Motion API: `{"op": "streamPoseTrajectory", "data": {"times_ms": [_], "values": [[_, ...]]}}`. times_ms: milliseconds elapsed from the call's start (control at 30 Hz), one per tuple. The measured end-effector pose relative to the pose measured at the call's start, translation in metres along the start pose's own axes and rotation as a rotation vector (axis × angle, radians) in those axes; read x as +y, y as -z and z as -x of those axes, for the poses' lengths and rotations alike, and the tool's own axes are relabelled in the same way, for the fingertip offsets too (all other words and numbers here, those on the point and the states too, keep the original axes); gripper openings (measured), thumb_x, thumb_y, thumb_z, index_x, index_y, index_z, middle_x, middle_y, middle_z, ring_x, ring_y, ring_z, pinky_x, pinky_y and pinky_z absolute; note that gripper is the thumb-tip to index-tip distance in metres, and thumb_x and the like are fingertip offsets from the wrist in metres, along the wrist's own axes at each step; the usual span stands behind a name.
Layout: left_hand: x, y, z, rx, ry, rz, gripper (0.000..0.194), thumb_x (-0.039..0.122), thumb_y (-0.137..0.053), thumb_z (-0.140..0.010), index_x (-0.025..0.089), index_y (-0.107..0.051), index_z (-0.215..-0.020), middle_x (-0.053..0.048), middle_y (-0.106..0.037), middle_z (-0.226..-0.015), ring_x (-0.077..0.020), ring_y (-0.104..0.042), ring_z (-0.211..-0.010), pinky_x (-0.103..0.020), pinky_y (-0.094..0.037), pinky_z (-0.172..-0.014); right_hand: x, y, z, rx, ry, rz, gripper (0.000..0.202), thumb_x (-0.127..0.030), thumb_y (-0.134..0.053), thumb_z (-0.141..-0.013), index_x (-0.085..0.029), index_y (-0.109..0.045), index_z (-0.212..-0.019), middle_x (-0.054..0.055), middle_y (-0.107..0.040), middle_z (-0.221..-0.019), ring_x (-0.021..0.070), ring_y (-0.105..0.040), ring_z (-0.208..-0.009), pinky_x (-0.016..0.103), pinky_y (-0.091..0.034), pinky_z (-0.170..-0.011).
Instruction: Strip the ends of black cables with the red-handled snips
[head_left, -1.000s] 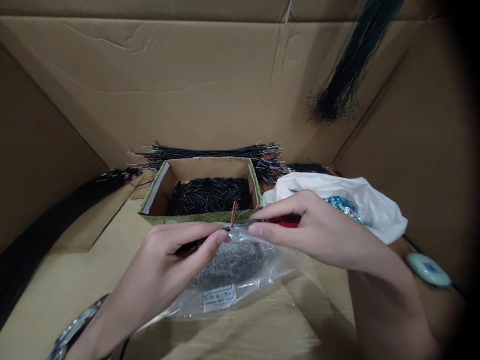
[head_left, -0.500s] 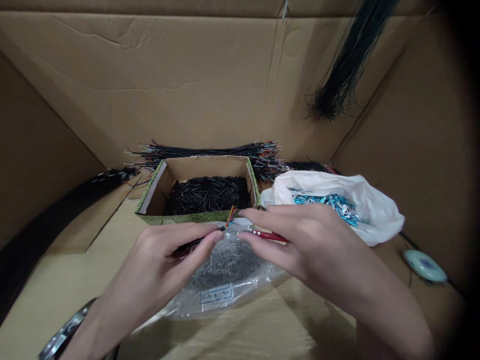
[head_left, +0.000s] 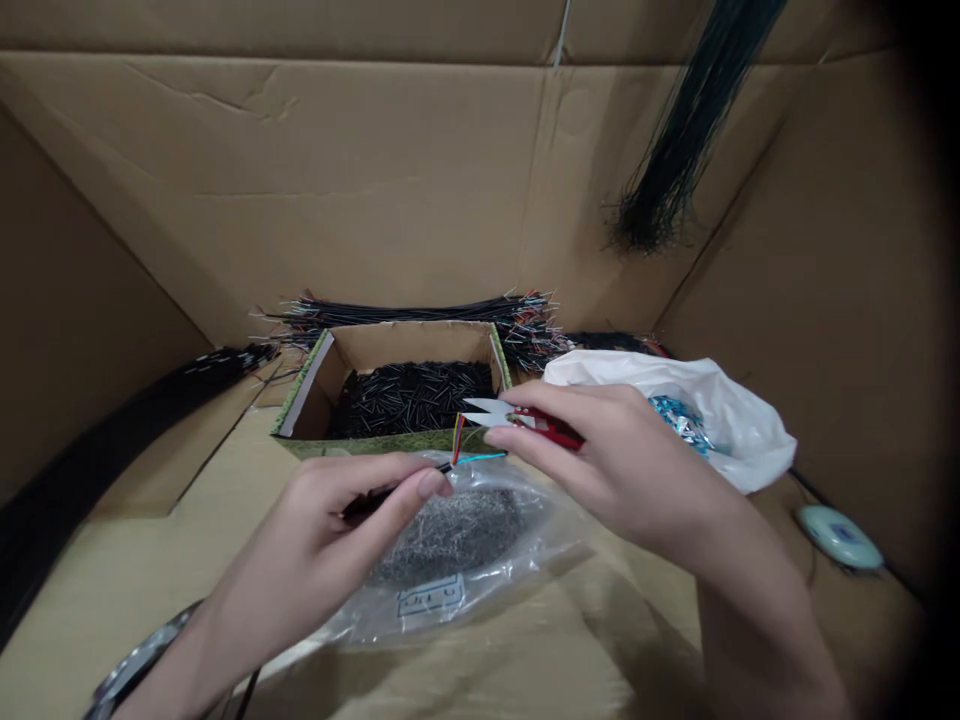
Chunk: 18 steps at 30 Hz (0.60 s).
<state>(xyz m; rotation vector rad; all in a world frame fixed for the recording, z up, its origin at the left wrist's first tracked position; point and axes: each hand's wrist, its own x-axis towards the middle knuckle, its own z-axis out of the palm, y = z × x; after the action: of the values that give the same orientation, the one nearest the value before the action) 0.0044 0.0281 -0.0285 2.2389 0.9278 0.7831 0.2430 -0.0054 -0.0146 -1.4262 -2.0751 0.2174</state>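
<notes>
Pinched between the thumb and fingers of my left hand [head_left: 360, 510] is a black cable [head_left: 444, 469]. Thin coloured wires [head_left: 458, 438] fan out of its end, and a light blue one [head_left: 481, 458] points to the right. My right hand [head_left: 600, 440] is closed around small red-handled scissors [head_left: 555, 428]. Their two pale blades are parted and point left, just above the blue wire and beside the upright coloured wires. Under the hands lies a clear plastic bag [head_left: 450, 540] with a tangle of fine wire bits inside.
A green-edged cardboard box [head_left: 330, 445] holds short black pieces. Black cables [head_left: 420, 310] lie behind it. A white bag [head_left: 750, 430] with blue scraps, a mint-green device [head_left: 840, 537], a hanging dark wire bundle [head_left: 675, 150] and a black cable bundle [head_left: 97, 440] surround the hands.
My right hand has lifted slightly with the scissors, whose blades now show parted. The light blue wire is now in plain view, stretched to the right. The camera view has shifted slightly.
</notes>
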Motion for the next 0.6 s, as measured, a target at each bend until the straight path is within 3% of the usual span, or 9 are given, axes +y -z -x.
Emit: {"op": "streamPoseTrajectory", "data": {"times_ms": [100,233,333,433,600], "values": [[0.001,0.005,0.001,-0.08,0.097,0.174,0.034,0.04,-0.054,-0.1,0.022,-0.074,-0.081,0.004,-0.052,-0.051,-0.0109,-0.043,-0.045,-0.02,-0.033,-0.041,0.014,0.007,-0.005,-0.103,0.029,-0.302,0.018,-0.039,-0.063,-0.097,-0.021,-0.066,-0.101,-0.001,-0.066,-0.079,0.013,-0.056,-0.067,0.024,-0.04,-0.06],[-0.001,0.005,0.005,-0.207,0.172,0.488,0.04,0.046,-0.049,-0.102,0.019,-0.07,-0.082,0.007,-0.038,-0.052,-0.0098,-0.031,-0.046,-0.023,-0.026,-0.045,0.016,-0.003,-0.003,-0.064,0.19,-0.712,0.027,-0.038,-0.081,-0.081,-0.019,-0.064,-0.092,-0.006,-0.056,-0.064,0.0081,-0.047,-0.05,0.019,-0.035,-0.044],[-0.003,0.0,0.008,-0.321,0.213,0.682,0.043,0.052,-0.052,-0.1,0.018,-0.07,-0.082,0.008,-0.036,-0.05,-0.0088,-0.027,-0.044,-0.023,-0.022,-0.046,0.003,-0.014,0.002,0.013,0.282,-0.722,0.024,-0.025,-0.082,-0.08,-0.02,-0.069,-0.1,-0.007,-0.056,-0.059,0.0076,-0.045,-0.044,0.019,-0.034,-0.041],[-0.004,-0.004,0.01,-0.438,0.262,0.835,0.046,0.057,-0.056,-0.097,0.017,-0.071,-0.082,0.007,-0.038,-0.05,-0.008,-0.026,-0.042,-0.024,-0.019,-0.045,-0.011,-0.02,0.006,0.132,0.387,-0.666,0.022,-0.015,-0.079,-0.079,-0.022,-0.072,-0.099,-0.002,-0.07,-0.069,0.0098,-0.056,-0.049,0.021,-0.045,-0.05],[0.0,-0.005,0.01,-0.578,0.258,1.0,0.044,0.054,-0.062,-0.094,0.016,-0.072,-0.075,0.007,-0.036,-0.046,-0.0065,-0.025,-0.039,-0.022,-0.017,-0.042,-0.02,-0.021,0.003,0.132,0.497,-0.791,0.007,-0.019,-0.079,-0.083,-0.018,-0.074,-0.088,0.001,-0.075,-0.068,0.0124,-0.068,-0.056,0.022,-0.055,-0.06]]}}
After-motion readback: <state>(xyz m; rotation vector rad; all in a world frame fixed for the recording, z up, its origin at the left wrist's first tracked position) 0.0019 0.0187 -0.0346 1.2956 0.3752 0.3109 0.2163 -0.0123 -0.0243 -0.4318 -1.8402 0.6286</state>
